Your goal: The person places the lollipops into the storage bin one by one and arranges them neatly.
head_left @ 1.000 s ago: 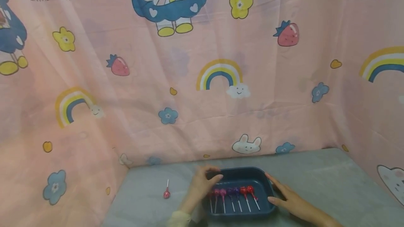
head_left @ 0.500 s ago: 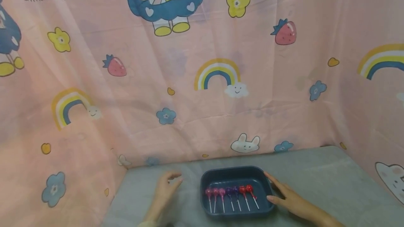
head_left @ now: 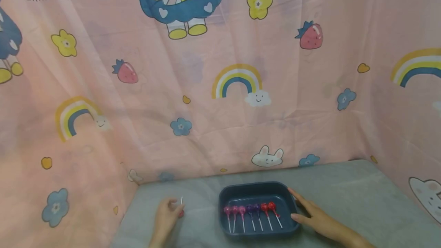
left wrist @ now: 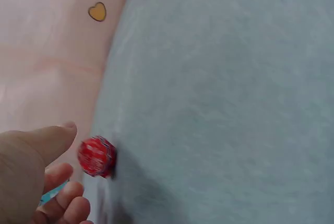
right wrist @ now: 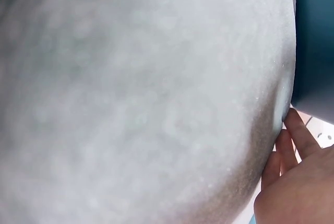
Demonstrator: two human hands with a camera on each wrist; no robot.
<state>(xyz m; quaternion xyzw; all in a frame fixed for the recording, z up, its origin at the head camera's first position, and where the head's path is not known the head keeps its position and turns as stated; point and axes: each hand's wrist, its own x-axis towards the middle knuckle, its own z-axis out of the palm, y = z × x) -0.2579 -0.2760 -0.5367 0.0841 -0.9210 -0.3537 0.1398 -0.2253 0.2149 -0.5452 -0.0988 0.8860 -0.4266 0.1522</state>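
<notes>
A single red-wrapped lollipop [left wrist: 97, 156] lies on the grey cloth to the left of the tray. My left hand [head_left: 166, 215] is right at it, thumb and fingers parted around its near side; the white stick shows beyond the fingertips in the head view. My right hand [head_left: 318, 217] rests against the right end of the dark blue tray [head_left: 255, 235], with thumb and fingers spread along its rim and side. Inside the tray lie three pink lollipops [head_left: 235, 209], two purple lollipops [head_left: 250, 208] and two red lollipops [head_left: 271, 206] in a row, heads toward the back, sticks toward the front.
A grey cloth [head_left: 358, 198] covers the table. Pink printed fabric [head_left: 220, 141] hangs at the back and both sides, meeting the table along its far edge and left edge.
My left hand has moved left from over the tray to the lone lollipop, uncovering the pink lollipops at the tray's left. My right hand stays at the tray's right end.
</notes>
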